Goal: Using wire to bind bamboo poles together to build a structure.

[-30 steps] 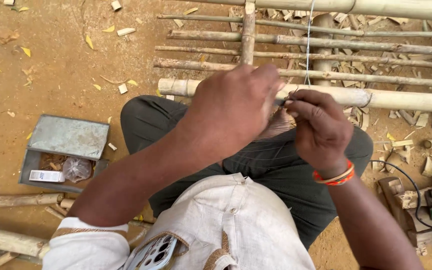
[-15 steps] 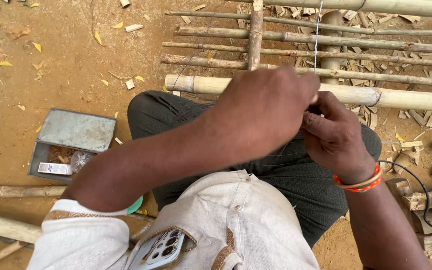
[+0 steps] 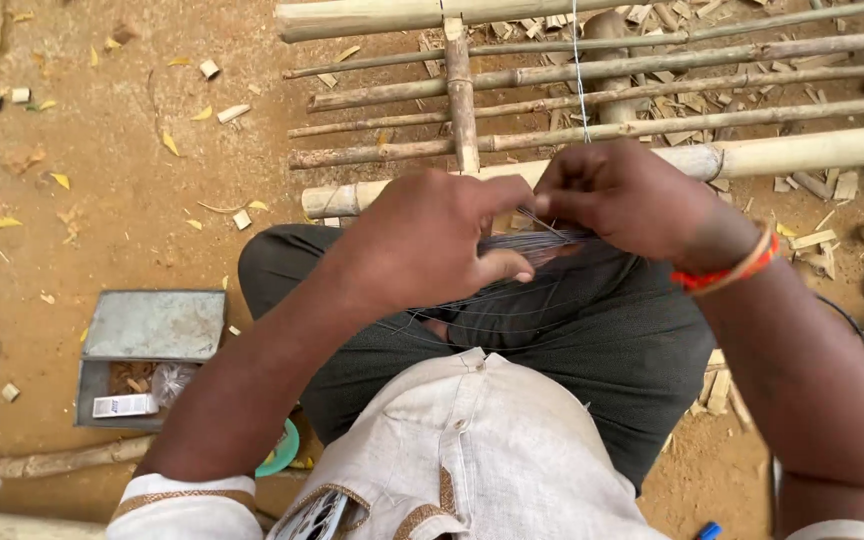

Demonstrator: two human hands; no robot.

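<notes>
Two hands: met over the lap, just short of the thick bamboo pole.
Hidden: fingertips of left hand curled under, covering most of the wire bundle.
Left grip: closed around the bundle.
Right grip: right hand pinched shut on one thin wire strand, rising past the pole and cut off at the top edge.
Wire: fine, grey, hard to make out.
Tin box: open, well left of the pole's end.
</notes>
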